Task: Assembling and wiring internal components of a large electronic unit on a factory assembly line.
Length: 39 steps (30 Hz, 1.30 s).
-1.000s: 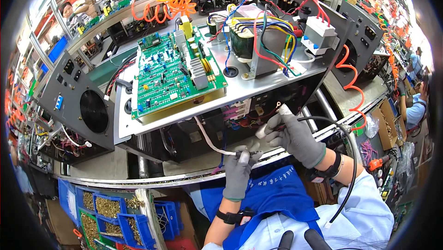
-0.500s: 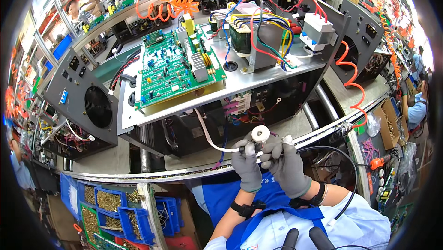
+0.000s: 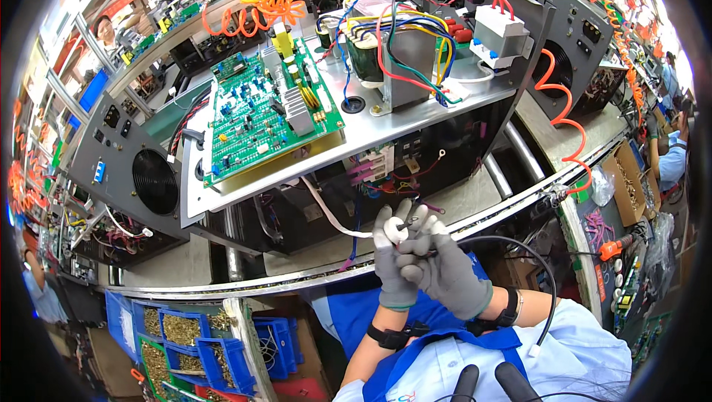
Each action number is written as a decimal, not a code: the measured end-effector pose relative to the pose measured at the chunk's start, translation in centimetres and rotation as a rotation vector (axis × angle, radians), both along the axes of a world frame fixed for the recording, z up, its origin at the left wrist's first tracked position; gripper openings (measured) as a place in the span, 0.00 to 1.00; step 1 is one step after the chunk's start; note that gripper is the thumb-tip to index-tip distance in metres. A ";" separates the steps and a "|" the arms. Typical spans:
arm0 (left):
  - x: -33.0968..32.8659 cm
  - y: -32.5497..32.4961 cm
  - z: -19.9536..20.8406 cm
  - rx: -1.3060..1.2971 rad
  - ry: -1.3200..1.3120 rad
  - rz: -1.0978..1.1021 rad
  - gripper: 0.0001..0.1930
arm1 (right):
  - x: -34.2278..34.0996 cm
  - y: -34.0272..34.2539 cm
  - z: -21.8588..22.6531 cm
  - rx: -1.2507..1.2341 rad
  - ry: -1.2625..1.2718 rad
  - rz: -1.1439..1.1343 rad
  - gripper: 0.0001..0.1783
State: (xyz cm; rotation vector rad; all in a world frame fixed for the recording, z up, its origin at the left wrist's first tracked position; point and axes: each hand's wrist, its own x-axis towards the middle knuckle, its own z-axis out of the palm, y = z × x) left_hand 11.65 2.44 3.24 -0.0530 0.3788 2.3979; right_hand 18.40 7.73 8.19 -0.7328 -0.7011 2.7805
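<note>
A white ring (image 3: 395, 230), likely a coated core, sits at the fingertips of my left hand (image 3: 389, 265), which is closed on it. My right hand (image 3: 449, 272) presses in from the right, its fingers curled close to the ring. From behind its fingers a black cable (image 3: 519, 246) arches right and down to a small white connector (image 3: 535, 350). A white-sleeved cable (image 3: 326, 214) runs from under the metal chassis to my left hand. Both hands wear grey gloves; the grip itself is partly hidden by fingers.
Beyond my hands stands an open metal chassis (image 3: 259, 198) bearing a green circuit board (image 3: 274, 109) and a transformer (image 3: 367, 57) with coloured wires. Blue bins (image 3: 182, 328) of small brass-coloured parts are at lower left. An orange power screwdriver (image 3: 612, 248) lies at right; an orange coiled hose (image 3: 567, 127) hangs nearby.
The white ring has dropped from above my fingers into my left hand's fingertips. My hands have come closer together, and the right has shifted left. The view has shifted slightly.
</note>
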 end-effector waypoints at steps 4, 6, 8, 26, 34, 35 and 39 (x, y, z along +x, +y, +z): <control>-1.5 -2.2 -5.7 -0.196 -0.047 -0.010 0.20 | -1.1 1.8 3.0 0.851 -0.026 0.373 0.16; -2.7 -3.1 -6.5 -0.255 -0.089 0.006 0.19 | -2.1 2.9 5.1 0.986 0.022 0.344 0.12; -3.6 -4.6 -7.0 -0.358 -0.163 0.028 0.17 | -3.2 3.6 7.1 1.045 0.060 0.301 0.10; -7.1 -7.3 -3.0 -1.058 0.470 0.254 0.14 | -1.4 2.6 -1.0 0.974 0.031 0.449 0.20; -7.5 -7.3 -3.8 -1.425 0.829 0.456 0.18 | -0.3 0.0 -9.5 0.476 -0.085 0.332 0.22; -7.4 -7.1 -3.4 -1.426 0.825 0.453 0.18 | -0.9 0.3 -9.9 0.475 -0.090 0.335 0.22; -6.1 -6.7 -1.3 -1.642 1.003 0.639 0.21 | -2.9 1.5 -11.6 0.483 -0.045 0.428 0.23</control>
